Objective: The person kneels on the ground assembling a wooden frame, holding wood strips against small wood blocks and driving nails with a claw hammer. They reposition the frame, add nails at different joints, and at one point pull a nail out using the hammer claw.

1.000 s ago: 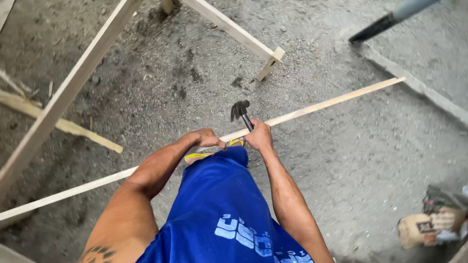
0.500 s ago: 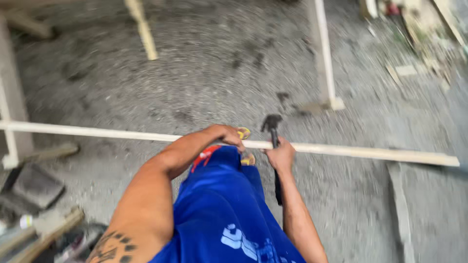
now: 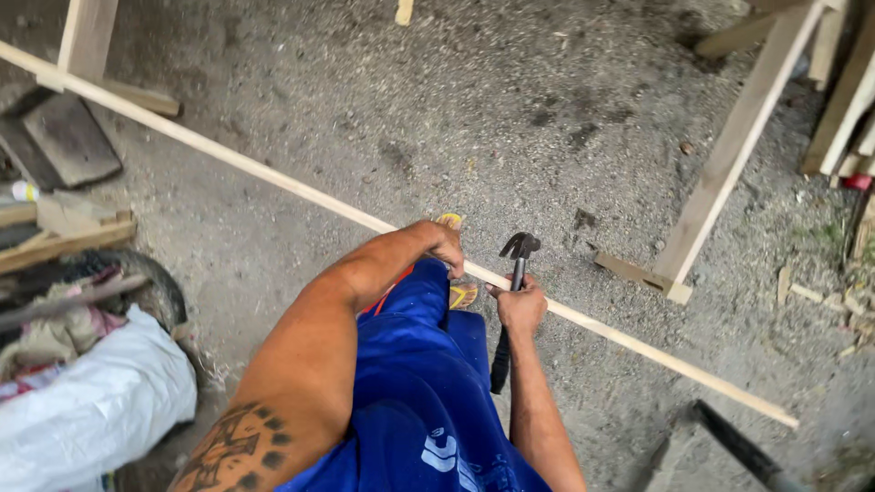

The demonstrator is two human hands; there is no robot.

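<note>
Two hands work one long thin wooden strip point(image 3: 301, 191), which runs slantwise over the gravel floor point(image 3: 510, 100) from its far left edge toward the near right. The left hand point(image 3: 447, 246) presses down on the strip, though its fingers are hidden. The right hand point(image 3: 521, 308) is clenched around a black claw hammer point(image 3: 510, 301) at mid-handle. The strip looks light and whippy, best held close to the work.

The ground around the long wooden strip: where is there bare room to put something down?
Bare gravel ground lies beyond the long wooden strip, up to the slanted plank. It is crowded at left by the white sack and scrap boards, and at right by leaning lumber.
</note>
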